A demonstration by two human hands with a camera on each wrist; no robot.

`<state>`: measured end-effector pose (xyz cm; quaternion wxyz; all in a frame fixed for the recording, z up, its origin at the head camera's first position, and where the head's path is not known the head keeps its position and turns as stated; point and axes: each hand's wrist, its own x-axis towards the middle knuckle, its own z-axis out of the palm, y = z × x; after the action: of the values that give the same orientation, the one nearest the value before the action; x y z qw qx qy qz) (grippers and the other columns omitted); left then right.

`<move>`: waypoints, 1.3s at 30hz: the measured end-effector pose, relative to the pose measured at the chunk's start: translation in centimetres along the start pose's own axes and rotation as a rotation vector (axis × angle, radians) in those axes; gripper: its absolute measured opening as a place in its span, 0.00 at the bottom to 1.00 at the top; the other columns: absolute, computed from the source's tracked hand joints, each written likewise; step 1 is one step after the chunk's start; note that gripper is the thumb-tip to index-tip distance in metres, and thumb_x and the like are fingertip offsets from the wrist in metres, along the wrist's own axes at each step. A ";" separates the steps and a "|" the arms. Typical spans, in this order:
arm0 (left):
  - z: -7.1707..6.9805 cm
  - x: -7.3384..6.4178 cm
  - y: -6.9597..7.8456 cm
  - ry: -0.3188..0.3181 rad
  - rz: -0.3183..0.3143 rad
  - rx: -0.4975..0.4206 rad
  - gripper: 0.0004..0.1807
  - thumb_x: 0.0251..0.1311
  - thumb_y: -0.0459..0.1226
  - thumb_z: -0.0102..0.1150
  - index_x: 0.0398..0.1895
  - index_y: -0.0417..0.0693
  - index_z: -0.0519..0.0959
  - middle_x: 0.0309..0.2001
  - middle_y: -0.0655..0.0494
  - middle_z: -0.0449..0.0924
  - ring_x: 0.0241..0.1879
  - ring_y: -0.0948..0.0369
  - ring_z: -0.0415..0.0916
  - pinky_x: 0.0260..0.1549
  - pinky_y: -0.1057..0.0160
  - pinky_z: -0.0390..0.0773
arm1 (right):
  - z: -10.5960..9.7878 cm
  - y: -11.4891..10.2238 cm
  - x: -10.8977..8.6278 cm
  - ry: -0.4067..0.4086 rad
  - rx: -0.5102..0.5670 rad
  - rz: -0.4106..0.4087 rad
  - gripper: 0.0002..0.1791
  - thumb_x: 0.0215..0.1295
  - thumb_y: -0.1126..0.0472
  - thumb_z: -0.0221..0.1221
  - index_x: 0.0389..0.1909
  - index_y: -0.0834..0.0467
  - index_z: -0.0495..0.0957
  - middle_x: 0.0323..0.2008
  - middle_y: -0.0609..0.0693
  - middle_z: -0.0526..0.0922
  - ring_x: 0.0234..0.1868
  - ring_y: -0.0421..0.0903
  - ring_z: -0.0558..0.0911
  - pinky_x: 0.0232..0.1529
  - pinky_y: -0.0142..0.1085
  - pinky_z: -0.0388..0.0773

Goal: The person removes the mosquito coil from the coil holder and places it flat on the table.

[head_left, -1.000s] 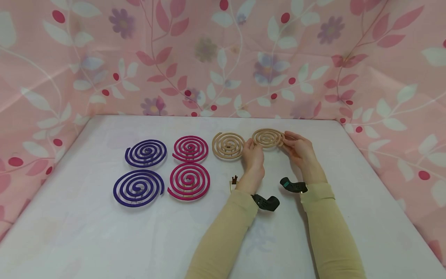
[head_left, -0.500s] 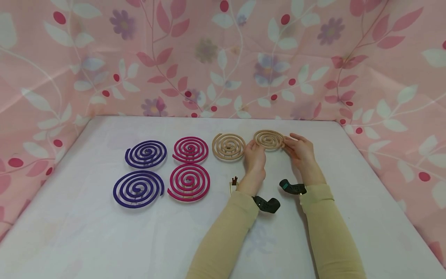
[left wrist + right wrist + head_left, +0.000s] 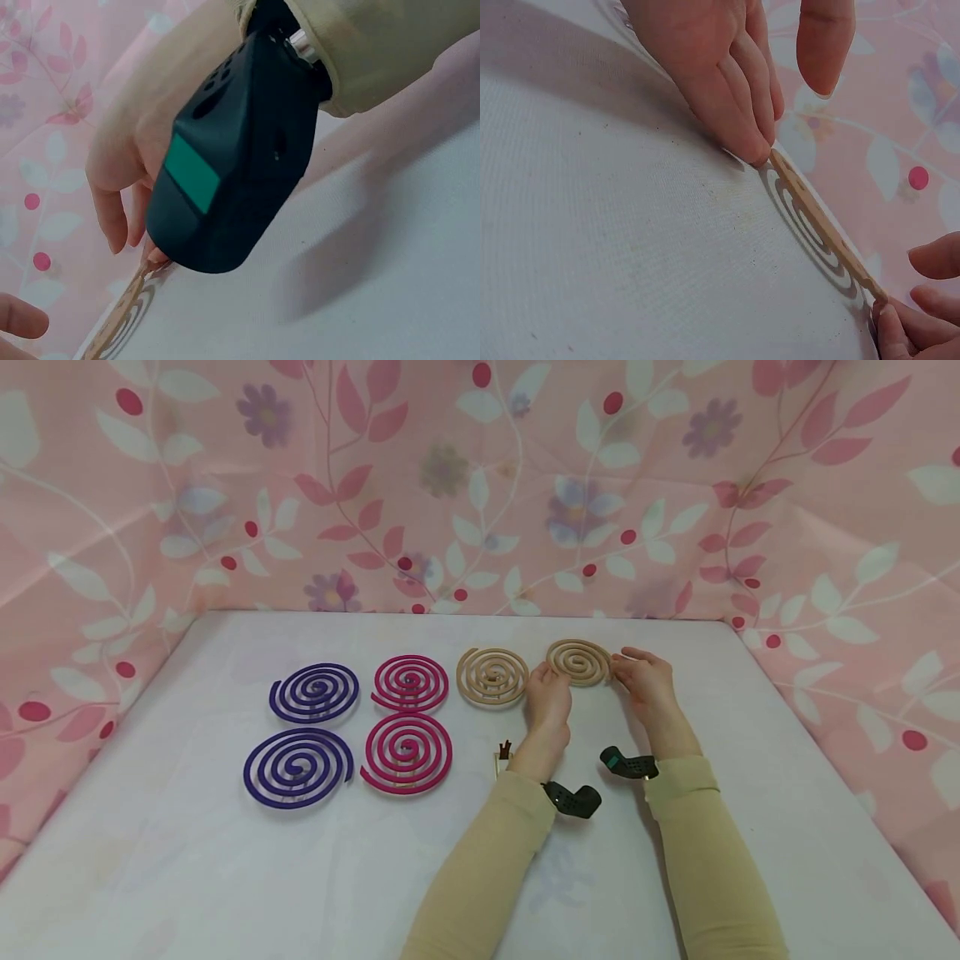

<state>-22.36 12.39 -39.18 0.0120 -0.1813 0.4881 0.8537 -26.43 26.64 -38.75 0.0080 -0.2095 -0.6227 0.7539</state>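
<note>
A tan mosquito coil (image 3: 579, 662) is held between both hands at the far right of the group, just above the white table. My left hand (image 3: 549, 702) grips its left edge with the fingertips. In the right wrist view the thumb of that left hand (image 3: 720, 67) stands away from the coil (image 3: 817, 214). On the opposite edge, my right hand (image 3: 645, 681) pinches the rim, upper fingers raised. A spiral shadow lies beneath the coil. A second tan mosquito coil (image 3: 492, 677) stands close by on the left.
Two purple mosquito coils (image 3: 298, 768) and two pink ones (image 3: 408, 753) stand in columns to the left on small stands. Below the second tan coil sits a small stand with a brown pronged tip (image 3: 505, 749), partly behind the left wrist. Floral cloth (image 3: 480, 485) closes off the far side.
The held tan coil has come slightly nearer and lower, and its face tips a little more toward me. Both hands have shifted only slightly with it.
</note>
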 end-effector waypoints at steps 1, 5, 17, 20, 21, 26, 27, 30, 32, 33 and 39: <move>0.0 0.0 0.0 -0.003 -0.003 0.006 0.30 0.62 0.24 0.49 0.70 0.33 0.63 0.71 0.37 0.65 0.73 0.48 0.62 0.72 0.56 0.62 | 0.0 0.0 0.0 0.002 -0.011 -0.008 0.32 0.67 0.76 0.53 0.73 0.69 0.59 0.60 0.61 0.72 0.57 0.43 0.74 0.57 0.27 0.75; 0.0 0.1 0.0 -0.012 -0.008 0.022 0.31 0.62 0.25 0.51 0.71 0.34 0.63 0.71 0.37 0.65 0.73 0.48 0.61 0.72 0.55 0.62 | 0.0 0.0 -0.1 0.006 -0.028 -0.028 0.31 0.67 0.75 0.54 0.71 0.72 0.60 0.49 0.55 0.75 0.52 0.40 0.76 0.51 0.24 0.76; 0.2 0.0 -0.1 -0.020 -0.009 0.008 0.32 0.60 0.24 0.52 0.70 0.33 0.63 0.71 0.36 0.65 0.73 0.48 0.61 0.73 0.55 0.61 | -0.1 0.0 -0.2 0.024 -0.045 -0.022 0.31 0.68 0.73 0.54 0.72 0.69 0.61 0.49 0.53 0.77 0.47 0.39 0.78 0.55 0.27 0.76; 0.2 0.0 0.0 -0.024 -0.011 0.016 0.32 0.60 0.25 0.52 0.71 0.33 0.63 0.70 0.36 0.66 0.72 0.48 0.61 0.72 0.55 0.62 | 0.0 -0.1 -0.3 0.022 -0.042 -0.025 0.31 0.68 0.73 0.54 0.72 0.69 0.61 0.50 0.53 0.76 0.49 0.40 0.77 0.62 0.31 0.74; 0.1 0.0 0.0 -0.026 -0.012 0.023 0.32 0.60 0.25 0.51 0.71 0.34 0.63 0.70 0.36 0.66 0.72 0.48 0.62 0.72 0.55 0.62 | 0.0 -0.2 -0.4 0.019 -0.039 -0.028 0.31 0.68 0.73 0.54 0.72 0.69 0.61 0.50 0.53 0.76 0.50 0.40 0.77 0.64 0.33 0.72; 0.0 -0.2 0.2 -0.032 -0.017 0.046 0.32 0.60 0.26 0.52 0.71 0.35 0.64 0.71 0.38 0.65 0.73 0.48 0.61 0.72 0.55 0.62 | 0.5 -1.1 -1.2 -0.006 0.012 -0.075 0.29 0.69 0.74 0.52 0.71 0.69 0.63 0.44 0.47 0.76 0.51 0.41 0.77 0.73 0.40 0.64; 0.0 -0.3 0.2 -0.035 -0.017 0.049 0.32 0.60 0.26 0.51 0.71 0.35 0.64 0.72 0.38 0.64 0.73 0.48 0.61 0.72 0.55 0.62 | 0.7 -1.3 -1.4 -0.012 0.026 -0.087 0.28 0.69 0.74 0.52 0.69 0.69 0.64 0.42 0.46 0.77 0.50 0.40 0.78 0.73 0.41 0.64; 0.1 -0.5 0.4 -0.042 -0.011 0.056 0.31 0.61 0.26 0.51 0.71 0.36 0.64 0.72 0.39 0.64 0.73 0.49 0.61 0.72 0.54 0.62 | 1.2 -2.0 -2.2 -0.038 0.071 -0.122 0.22 0.68 0.74 0.52 0.63 0.67 0.68 0.39 0.45 0.78 0.46 0.38 0.78 0.74 0.44 0.62; 0.2 -0.5 0.6 -0.053 0.000 0.057 0.31 0.62 0.26 0.51 0.71 0.37 0.65 0.72 0.39 0.65 0.73 0.49 0.61 0.72 0.54 0.63 | 1.5 -2.4 -2.7 -0.055 0.091 -0.135 0.19 0.69 0.74 0.52 0.59 0.65 0.70 0.39 0.44 0.79 0.46 0.37 0.78 0.74 0.44 0.61; 0.2 -0.6 0.7 -0.060 0.008 0.054 0.30 0.63 0.26 0.51 0.71 0.37 0.65 0.72 0.38 0.65 0.73 0.49 0.61 0.72 0.54 0.63 | 1.6 -2.5 -3.0 -0.066 0.101 -0.139 0.17 0.69 0.74 0.52 0.58 0.64 0.70 0.39 0.45 0.79 0.46 0.37 0.78 0.74 0.44 0.61; -0.4 -0.4 2.9 -0.122 0.044 0.059 0.25 0.64 0.27 0.53 0.66 0.36 0.72 0.69 0.39 0.69 0.70 0.50 0.66 0.69 0.53 0.67 | 2.4 -3.4 -4.2 -0.116 0.132 -0.159 0.13 0.69 0.74 0.53 0.51 0.60 0.75 0.43 0.47 0.81 0.49 0.40 0.78 0.72 0.41 0.65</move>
<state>-22.40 10.66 -36.82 0.0282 -0.1176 0.5153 0.8484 -24.24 23.96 -33.98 0.0455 -0.1146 -0.5858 0.8010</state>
